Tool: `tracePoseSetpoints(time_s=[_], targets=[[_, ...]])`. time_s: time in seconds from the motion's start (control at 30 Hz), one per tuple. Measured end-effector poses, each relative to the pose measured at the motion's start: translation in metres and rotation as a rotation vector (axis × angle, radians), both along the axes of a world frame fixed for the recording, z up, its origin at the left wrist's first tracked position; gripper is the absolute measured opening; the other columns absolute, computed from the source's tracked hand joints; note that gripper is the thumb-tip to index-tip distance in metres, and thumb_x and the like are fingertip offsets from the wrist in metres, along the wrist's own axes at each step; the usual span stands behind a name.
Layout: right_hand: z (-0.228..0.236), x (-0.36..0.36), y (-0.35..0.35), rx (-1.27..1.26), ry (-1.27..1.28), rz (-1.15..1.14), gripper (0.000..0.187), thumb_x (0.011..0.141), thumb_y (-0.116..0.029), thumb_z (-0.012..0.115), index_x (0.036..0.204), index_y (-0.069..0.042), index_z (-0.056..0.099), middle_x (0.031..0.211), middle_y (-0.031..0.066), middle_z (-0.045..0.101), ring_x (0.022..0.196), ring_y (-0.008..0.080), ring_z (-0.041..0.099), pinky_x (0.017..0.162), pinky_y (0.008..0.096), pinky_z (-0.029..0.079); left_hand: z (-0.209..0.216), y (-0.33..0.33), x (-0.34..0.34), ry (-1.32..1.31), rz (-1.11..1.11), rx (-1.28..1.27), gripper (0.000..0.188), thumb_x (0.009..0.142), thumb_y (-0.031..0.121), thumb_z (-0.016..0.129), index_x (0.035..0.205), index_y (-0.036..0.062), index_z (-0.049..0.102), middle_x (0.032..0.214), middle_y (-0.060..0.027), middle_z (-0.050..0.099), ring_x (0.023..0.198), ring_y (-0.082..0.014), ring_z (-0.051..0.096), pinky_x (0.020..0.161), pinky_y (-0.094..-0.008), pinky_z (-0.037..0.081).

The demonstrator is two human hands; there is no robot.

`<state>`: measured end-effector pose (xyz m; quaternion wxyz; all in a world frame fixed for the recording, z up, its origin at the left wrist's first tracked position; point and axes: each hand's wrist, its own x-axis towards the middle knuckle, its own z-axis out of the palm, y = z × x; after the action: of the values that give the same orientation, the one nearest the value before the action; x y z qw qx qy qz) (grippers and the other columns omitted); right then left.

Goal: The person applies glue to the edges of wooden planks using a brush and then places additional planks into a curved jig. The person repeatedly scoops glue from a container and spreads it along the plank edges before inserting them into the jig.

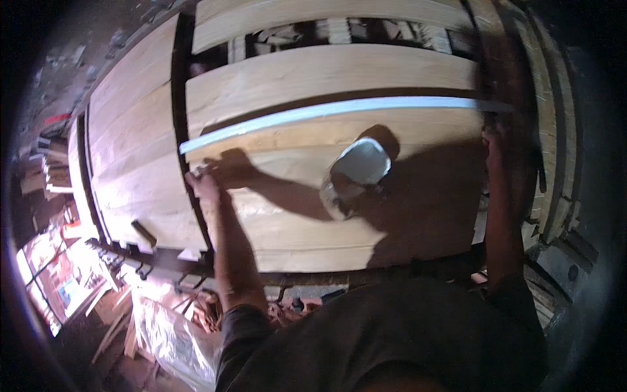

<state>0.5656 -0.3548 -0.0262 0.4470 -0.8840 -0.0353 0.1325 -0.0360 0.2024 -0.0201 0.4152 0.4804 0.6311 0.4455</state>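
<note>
A pale wooden board [287,139] with a white-coated long edge [339,106] lies across the bench in front of me. My left hand [206,185] is closed on its left end, fingers curled at the corner. At the right end, my right hand [495,142] is closed on the board too, mostly in shadow, its fingertips hard to make out. Between my hands a tub [339,196] with a white inside stands on the boards, nearer the middle. A dark gap runs along the far side of the white edge.
More pale planks [326,68] lie beyond, and a joined panel [134,137] is at the left. Dark bars [181,85] cross at the planks' ends. A small block [144,233] sits on the left panel. Clear plastic [173,336] and wood scraps [117,320] lie below left.
</note>
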Motion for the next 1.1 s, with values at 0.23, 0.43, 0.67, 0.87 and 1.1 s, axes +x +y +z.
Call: tracePoseSetpoints(time_s=[0.23,0.43,0.67,0.87,1.1], targets=[[0.018,0.034,0.044,0.167,-0.019,-0.079,0.048,0.083,-0.022,0.069,0.126,-0.004,0.058,0.122,0.0093,0.060,0.112,0.0249,0.055,0.098,0.0391,0.043,-0.041,0.119,-0.081,-0.284,-0.083,-0.020,0.030,0.097,0.026,0.044,0.105,0.0026,0.062,0.096,-0.0064,0.067,0.097,-0.0193,0.063,0.111,-0.0477,0.035],[0.052,0.045,0.064,0.173,0.057,-0.026,0.045,0.083,-0.022,0.067,0.124,-0.004,0.060,0.124,0.0093,0.060,0.110,0.0257,0.056,0.098,0.0403,0.043,-0.011,0.101,0.003,-0.198,-0.113,-0.065,0.036,0.093,0.024,0.059,0.119,-0.0003,0.061,0.113,-0.0127,0.065,0.104,-0.0235,0.061,0.091,-0.0374,0.049],[0.037,0.145,0.087,0.237,0.180,0.080,0.045,0.087,-0.027,0.064,0.125,-0.004,0.060,0.127,0.0106,0.059,0.111,0.0267,0.056,0.099,0.0418,0.042,-0.007,0.213,0.053,0.020,-0.262,0.168,0.026,0.088,0.019,0.062,0.107,0.0012,0.064,0.101,-0.0105,0.067,0.093,-0.0211,0.062,0.081,-0.0352,0.051],[-0.011,0.205,0.133,0.390,0.337,0.076,0.049,0.092,-0.036,0.057,0.132,-0.008,0.058,0.136,0.0094,0.055,0.126,0.0260,0.048,0.105,0.0425,0.039,0.040,0.245,0.171,-0.085,-0.224,0.101,0.033,0.084,0.009,0.057,0.116,0.0023,0.059,0.103,-0.0107,0.064,0.091,-0.0189,0.060,0.081,-0.0325,0.049],[-0.048,0.177,0.175,0.321,0.331,0.112,0.050,0.093,-0.037,0.056,0.133,-0.007,0.057,0.137,0.0091,0.055,0.126,0.0262,0.048,0.105,0.0418,0.039,-0.035,0.233,0.172,0.715,-0.387,0.371,0.063,0.069,0.031,0.077,0.119,0.0030,0.050,0.107,-0.0180,0.065,0.102,-0.0400,0.060,0.091,-0.0479,0.046]])
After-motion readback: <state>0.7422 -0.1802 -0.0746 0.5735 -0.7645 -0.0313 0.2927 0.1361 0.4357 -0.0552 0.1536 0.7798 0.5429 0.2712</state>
